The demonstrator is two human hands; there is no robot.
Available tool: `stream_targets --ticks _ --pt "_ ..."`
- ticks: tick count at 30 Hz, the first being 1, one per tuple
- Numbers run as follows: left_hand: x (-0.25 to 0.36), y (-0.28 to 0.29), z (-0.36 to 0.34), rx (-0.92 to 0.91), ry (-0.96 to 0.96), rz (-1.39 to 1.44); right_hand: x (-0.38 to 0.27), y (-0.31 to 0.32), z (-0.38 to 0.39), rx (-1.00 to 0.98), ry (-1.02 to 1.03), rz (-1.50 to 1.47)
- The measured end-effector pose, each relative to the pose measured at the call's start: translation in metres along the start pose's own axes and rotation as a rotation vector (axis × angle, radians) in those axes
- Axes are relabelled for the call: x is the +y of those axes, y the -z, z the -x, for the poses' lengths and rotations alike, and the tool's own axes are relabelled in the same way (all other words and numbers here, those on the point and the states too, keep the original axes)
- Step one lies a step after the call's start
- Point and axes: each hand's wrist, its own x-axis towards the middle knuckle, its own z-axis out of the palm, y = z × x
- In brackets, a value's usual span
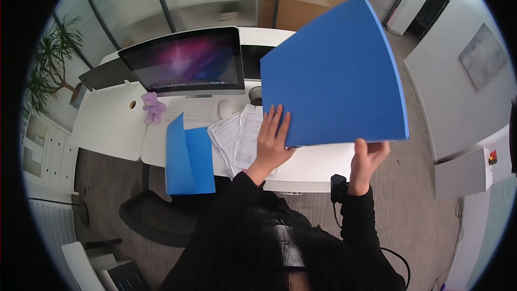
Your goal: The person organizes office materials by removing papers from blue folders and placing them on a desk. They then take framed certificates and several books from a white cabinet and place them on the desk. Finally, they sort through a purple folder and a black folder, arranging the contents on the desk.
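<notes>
A large blue file folder (328, 75) is held up over the right part of the white desk, its broad cover facing me. My left hand (273, 143) grips its lower left corner, the fingers laid over the cover. At the lower right edge, my right hand (369, 161) pinches the folder, with the thumb in front and the other fingers partly hidden behind. A second blue folder (200, 156) lies partly open at the desk's front edge, left of my left hand. Between the two folders, loose printed papers (237, 134) are piled unevenly.
Behind the papers are a monitor (186, 62), a white keyboard (193, 110) and a white mouse (225, 109). A purple teddy bear (154, 108) sits left of the keyboard. A dark cup (255, 95) is partly covered by the raised folder. A black chair (156, 218) stands at the front left.
</notes>
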Motion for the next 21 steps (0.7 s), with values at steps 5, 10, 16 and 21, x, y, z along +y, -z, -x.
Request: stream_targets --ticks 5,10,16,21 --pt "-0.012 0.030 0.022 -0.086 0.348 0.279 0.030 -0.051 0.001 -0.294 -0.257 0.079" --pt "-0.049 0.036 0.082 -0.007 0.734 0.610 0.130 -0.035 0.039 -0.644 -0.253 0.574" --pt "-0.081 0.085 0.115 -0.030 1.231 0.983 0.198 0.007 0.086 -0.933 -1.119 -0.010" --pt "-0.098 0.089 0.138 -0.123 1.391 0.997 0.210 -0.006 0.114 -0.683 -1.348 -0.234"
